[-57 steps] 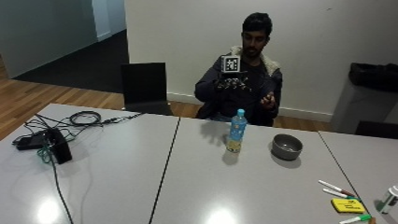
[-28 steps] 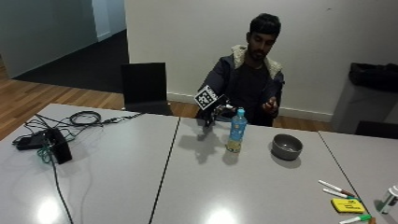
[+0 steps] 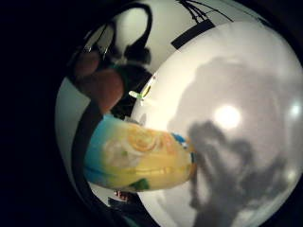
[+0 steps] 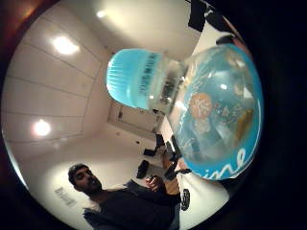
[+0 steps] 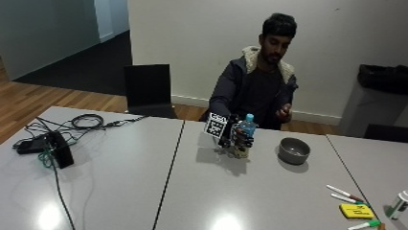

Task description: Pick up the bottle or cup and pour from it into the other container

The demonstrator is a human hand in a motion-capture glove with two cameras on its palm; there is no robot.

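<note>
On the grey counter [image 5: 267, 191], right hand [image 5: 237, 139] wrapped around bottle [image 5: 245, 134], grasp step; next, lifting and tipping over bowl [image 5: 294, 151].

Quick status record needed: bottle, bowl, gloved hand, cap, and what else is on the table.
bottle: upright on the grey table, yellow liquid inside
cap: blue cap on
right hand: fingers wrapped round the bottle; lifted or not, cannot tell
bowl: grey bowl on the table beside the bottle, apart from it
pouring: not begun
other items: markers and yellow pad at the table's edge; black cables at the far side
</note>
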